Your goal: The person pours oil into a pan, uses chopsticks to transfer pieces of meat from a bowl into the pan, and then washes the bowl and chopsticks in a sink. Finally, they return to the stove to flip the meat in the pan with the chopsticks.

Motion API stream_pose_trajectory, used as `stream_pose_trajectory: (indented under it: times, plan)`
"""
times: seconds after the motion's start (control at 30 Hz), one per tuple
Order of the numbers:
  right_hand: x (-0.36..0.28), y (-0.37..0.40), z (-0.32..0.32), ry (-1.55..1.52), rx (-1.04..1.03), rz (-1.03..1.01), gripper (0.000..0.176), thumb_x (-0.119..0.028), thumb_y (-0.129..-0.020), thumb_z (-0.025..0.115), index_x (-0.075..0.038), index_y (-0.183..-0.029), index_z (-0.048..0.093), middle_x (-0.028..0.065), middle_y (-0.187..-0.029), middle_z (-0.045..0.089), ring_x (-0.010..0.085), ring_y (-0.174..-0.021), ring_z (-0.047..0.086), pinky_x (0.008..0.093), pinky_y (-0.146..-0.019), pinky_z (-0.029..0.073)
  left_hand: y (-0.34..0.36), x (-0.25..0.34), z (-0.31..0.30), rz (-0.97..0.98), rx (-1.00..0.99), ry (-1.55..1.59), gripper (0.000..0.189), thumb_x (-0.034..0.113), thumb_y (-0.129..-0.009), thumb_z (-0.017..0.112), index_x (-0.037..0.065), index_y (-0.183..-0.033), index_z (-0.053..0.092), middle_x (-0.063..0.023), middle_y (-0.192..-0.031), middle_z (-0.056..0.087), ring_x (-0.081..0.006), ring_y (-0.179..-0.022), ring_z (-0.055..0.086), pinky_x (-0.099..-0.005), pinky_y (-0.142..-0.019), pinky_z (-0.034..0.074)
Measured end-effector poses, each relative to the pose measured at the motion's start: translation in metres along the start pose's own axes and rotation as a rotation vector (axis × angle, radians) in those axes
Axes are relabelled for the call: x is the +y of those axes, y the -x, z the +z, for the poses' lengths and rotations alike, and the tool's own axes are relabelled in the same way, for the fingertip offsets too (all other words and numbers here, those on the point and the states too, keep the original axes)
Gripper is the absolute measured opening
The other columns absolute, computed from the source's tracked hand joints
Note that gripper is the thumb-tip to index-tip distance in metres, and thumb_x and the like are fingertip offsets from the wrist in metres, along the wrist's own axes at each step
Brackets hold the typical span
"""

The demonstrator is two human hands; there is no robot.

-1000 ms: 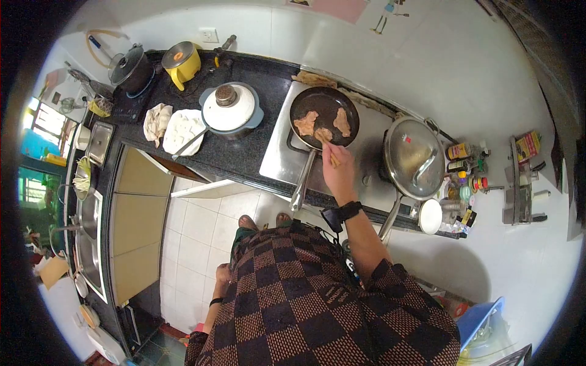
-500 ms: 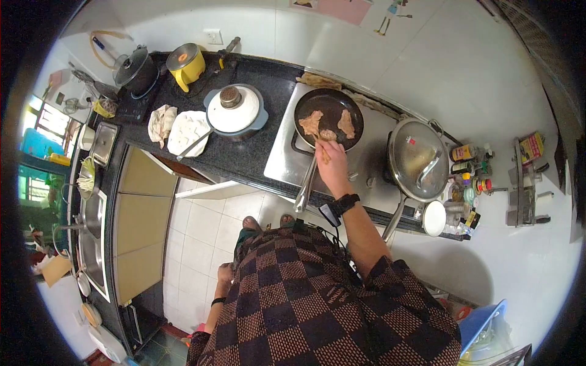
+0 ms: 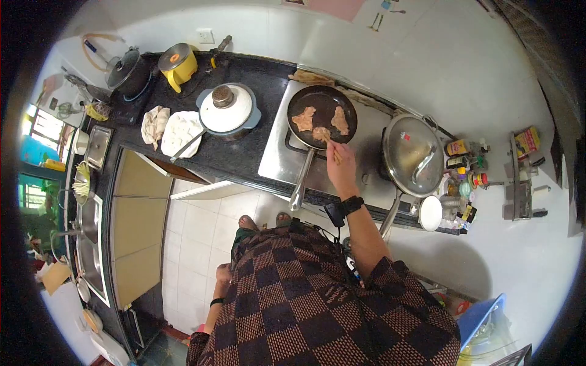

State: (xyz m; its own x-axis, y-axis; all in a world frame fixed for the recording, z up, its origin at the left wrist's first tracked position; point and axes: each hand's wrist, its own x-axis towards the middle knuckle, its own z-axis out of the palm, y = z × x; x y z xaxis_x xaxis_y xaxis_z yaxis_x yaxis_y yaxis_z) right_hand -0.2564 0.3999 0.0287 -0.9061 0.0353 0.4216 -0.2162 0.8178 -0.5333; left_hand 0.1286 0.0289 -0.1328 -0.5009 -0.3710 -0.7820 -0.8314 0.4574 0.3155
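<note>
My right hand (image 3: 342, 168) is closed around wooden chopsticks (image 3: 337, 157) over the near side of a black frying pan (image 3: 322, 97). Their tips touch a small piece of meat (image 3: 321, 133). Two larger pieces, a left meat piece (image 3: 304, 119) and a right meat piece (image 3: 339, 121), lie flat in the pan. The pan sits on a steel gas stove (image 3: 274, 155), its handle (image 3: 300, 183) pointing toward me. My left hand (image 3: 224, 273) hangs low beside my checked shirt, and its fingers are mostly hidden.
Right of the pan stands a lidded wok (image 3: 414, 157), with a white bowl (image 3: 430, 213) and several seasoning bottles beyond. A lidded blue-grey pot (image 3: 227, 116), a white cloth (image 3: 180, 134) and a yellow electric pot (image 3: 177, 64) occupy the left counter. A sink (image 3: 90, 244) lies far left.
My right hand has shifted slightly right relative to the pan, and the chopstick tips now meet the small piece from its right side. The whole view has moved a little.
</note>
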Motion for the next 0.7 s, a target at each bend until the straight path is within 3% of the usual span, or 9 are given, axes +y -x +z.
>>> stream_pose_trajectory:
  times: [0.13,0.2,0.27,0.4,0.47,0.7]
  plan:
    - [0.011,-0.002,-0.002,-0.047,0.017,-0.061,0.019,-0.021,-0.098,0.062,-0.003,-0.100,0.069,0.0158,-0.091,0.066,0.0357,-0.089,0.063,0.0425,-0.080,0.051,-0.014,-0.015,0.007,0.082,0.005,-0.064,0.040,0.029,-0.100,0.050,-0.003,-0.115,0.070,-0.0237,-0.112,0.072,-0.0345,-0.103,0.070,-0.0393,-0.090,0.054]
    - [0.017,-0.010,-0.007,0.021,0.001,0.113,0.022,-0.023,-0.099,0.059,-0.004,-0.104,0.070,0.0164,-0.094,0.067,0.0356,-0.094,0.062,0.0432,-0.083,0.051,-0.015,-0.012,0.007,0.087,0.014,-0.076,0.041,0.029,-0.100,0.050,-0.004,-0.114,0.070,-0.0233,-0.113,0.072,-0.0351,-0.104,0.070,-0.0394,-0.090,0.054]
    - [0.024,-0.015,-0.012,0.028,0.034,0.117,0.024,-0.024,-0.100,0.058,-0.003,-0.105,0.070,0.0174,-0.095,0.067,0.0360,-0.095,0.062,0.0444,-0.085,0.050,-0.008,-0.004,0.003,0.022,0.012,0.117,0.041,0.028,-0.099,0.053,-0.006,-0.114,0.069,-0.0224,-0.112,0.073,-0.0325,-0.102,0.071,-0.0384,-0.090,0.055]
    - [0.050,-0.008,-0.001,0.021,0.093,0.058,0.027,-0.025,-0.101,0.057,-0.002,-0.106,0.070,0.0205,-0.099,0.066,0.0371,-0.096,0.061,0.0476,-0.085,0.049,-0.028,-0.019,0.009,0.121,0.012,-0.001,0.039,0.026,-0.098,0.056,-0.008,-0.114,0.069,-0.0210,-0.109,0.074,-0.0275,-0.100,0.071,-0.0371,-0.088,0.055]
    - [0.042,-0.006,-0.007,0.005,0.061,0.075,0.027,-0.025,-0.101,0.057,-0.002,-0.105,0.070,0.0205,-0.098,0.066,0.0375,-0.094,0.061,0.0479,-0.085,0.049,-0.025,-0.021,0.011,0.060,-0.023,0.325,0.041,0.028,-0.097,0.058,-0.008,-0.114,0.069,-0.0222,-0.108,0.073,-0.0276,-0.100,0.071,-0.0374,-0.087,0.055]
    - [0.038,-0.007,-0.014,0.076,0.000,0.074,0.026,-0.024,-0.101,0.056,-0.003,-0.103,0.071,0.0189,-0.089,0.067,0.0394,-0.086,0.062,0.0483,-0.083,0.049,-0.027,-0.024,0.015,0.040,0.009,0.064,0.044,0.034,-0.096,0.061,-0.005,-0.114,0.071,-0.0213,-0.112,0.073,-0.0334,-0.102,0.071,-0.0400,-0.090,0.054]
